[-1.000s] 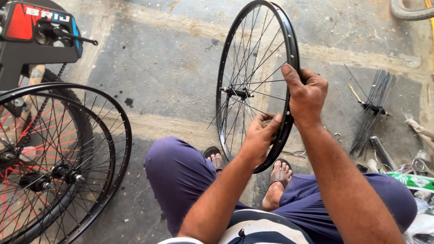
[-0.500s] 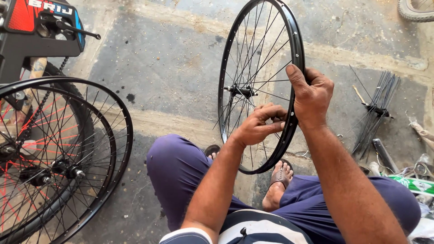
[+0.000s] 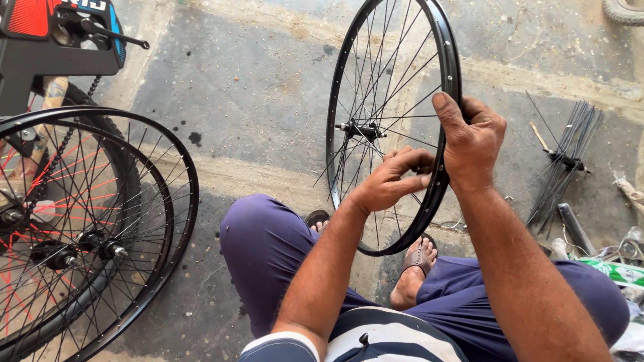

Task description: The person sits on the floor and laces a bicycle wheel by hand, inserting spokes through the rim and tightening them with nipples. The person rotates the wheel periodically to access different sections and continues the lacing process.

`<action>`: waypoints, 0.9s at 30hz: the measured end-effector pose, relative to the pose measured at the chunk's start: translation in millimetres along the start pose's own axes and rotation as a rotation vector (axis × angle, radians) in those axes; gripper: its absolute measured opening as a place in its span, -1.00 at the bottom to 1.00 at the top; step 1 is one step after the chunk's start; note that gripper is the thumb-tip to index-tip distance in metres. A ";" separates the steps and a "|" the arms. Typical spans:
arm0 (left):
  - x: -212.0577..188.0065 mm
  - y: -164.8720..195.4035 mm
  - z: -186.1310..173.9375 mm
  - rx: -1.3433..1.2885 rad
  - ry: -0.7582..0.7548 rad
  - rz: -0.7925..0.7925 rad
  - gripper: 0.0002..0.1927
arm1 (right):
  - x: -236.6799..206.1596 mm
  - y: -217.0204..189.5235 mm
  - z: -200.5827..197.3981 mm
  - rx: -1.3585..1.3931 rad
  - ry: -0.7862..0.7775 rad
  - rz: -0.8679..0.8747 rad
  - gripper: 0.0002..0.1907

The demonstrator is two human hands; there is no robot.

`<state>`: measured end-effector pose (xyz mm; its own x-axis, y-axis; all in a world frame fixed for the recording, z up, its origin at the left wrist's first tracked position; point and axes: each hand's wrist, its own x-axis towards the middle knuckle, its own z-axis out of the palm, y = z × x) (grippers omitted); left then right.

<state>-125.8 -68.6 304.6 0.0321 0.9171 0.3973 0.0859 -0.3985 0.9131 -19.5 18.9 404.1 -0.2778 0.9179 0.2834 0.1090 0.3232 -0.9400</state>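
A black rim with thin dark spokes and a dark hub is shown on the wheel (image 3: 392,127). To the left of that wheel, black rims (image 3: 100,228) are seen, some laced with red spokes. Below it, purple trousers (image 3: 268,248) and a shirt (image 3: 382,338) striped in navy and white are worn. Behind it, the concrete floor (image 3: 248,87) is mottled grey and tan.

Bicycle wheel (image 3: 392,127): top of rim cut by upper edge; rim section hidden under right hand (image 3: 471,142). Left hand (image 3: 391,179): fingertips concealed among spokes; anything pinched too small to tell. Stacked wheels (image 3: 87,234): cut by left and bottom edges. Tyre (image 3: 624,9): mostly out of frame. Spoke bundle (image 3: 567,161): count indistinguishable. Clutter (image 3: 620,258) at right edge: unidentifiable.
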 end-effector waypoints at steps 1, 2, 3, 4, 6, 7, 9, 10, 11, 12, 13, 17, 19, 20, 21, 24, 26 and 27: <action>-0.2 -0.6 0.7 -0.030 0.007 -0.007 -0.75 | 0.0 0.0 0.0 -0.004 -0.001 -0.003 -0.65; -0.6 -1.2 1.2 -0.061 0.012 -0.012 -0.74 | 0.4 0.0 0.3 -0.008 -0.001 -0.007 -0.66; -0.4 -1.9 2.3 -0.021 0.014 -0.017 -0.75 | 0.4 0.2 0.7 0.002 0.005 -0.004 -0.66; 0.2 -2.7 4.3 0.015 0.015 -0.025 -0.75 | 0.3 0.6 1.2 0.010 0.011 0.002 -0.67; -0.9 -4.2 5.6 -0.062 0.020 -0.043 -0.75 | -0.4 1.3 1.7 0.013 0.014 0.009 -0.67; -1.2 -4.9 5.9 -0.175 0.024 -0.052 -0.75 | -0.7 1.7 1.7 0.008 0.012 0.009 -0.66; -1.0 -6.0 5.9 -0.194 0.028 -0.040 -0.74 | -1.0 2.2 1.5 0.005 0.011 0.002 -0.64; -0.4 -6.3 6.0 -0.103 0.028 -0.025 -0.74 | -1.0 2.5 1.5 0.005 0.011 0.002 -0.64; -0.3 -6.4 6.0 -0.012 0.028 -0.012 -0.73 | -1.1 2.8 1.2 0.006 0.012 0.003 -0.63; 0.1 -6.4 6.1 -0.006 0.029 -0.009 -0.73 | -1.0 3.0 0.8 0.007 0.014 0.004 -0.64; 0.0 -6.2 5.9 -0.001 0.030 -0.005 -0.73 | -0.6 3.2 0.3 0.009 0.014 0.006 -0.65; -1.0 -5.4 5.7 -0.076 0.030 -0.032 -0.76 | 0.8 5.0 -0.7 -0.006 0.013 -0.002 -0.69; -1.0 -5.4 5.3 -0.017 0.031 -0.023 -0.73 | 1.2 6.3 -0.8 0.000 0.020 0.000 -0.69; -0.8 -5.4 5.4 0.014 0.033 -0.020 -0.71 | 1.3 7.3 -0.5 0.005 0.020 0.002 -0.69; -1.2 -5.6 4.7 -0.054 0.030 -0.001 -0.73 | 1.4 8.1 -0.7 0.011 0.016 -0.006 -0.69; -2.2 -5.9 3.7 -0.113 0.032 0.034 -0.73 | 2.4 10.7 -0.7 0.025 0.000 -0.028 -0.67; -3.0 -5.6 5.3 0.026 0.036 0.018 -0.72 | 2.7 12.4 -1.4 0.023 -0.001 -0.032 -0.66; -3.9 -5.8 4.7 -0.044 0.037 0.023 -0.73 | 2.6 13.0 -1.9 0.029 -0.010 -0.035 -0.65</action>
<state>-121.7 -69.9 297.3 -0.0038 0.9071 0.4209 0.0419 -0.4204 0.9064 -17.0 26.0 392.9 -0.2903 0.9039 0.3141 0.0714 0.3478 -0.9348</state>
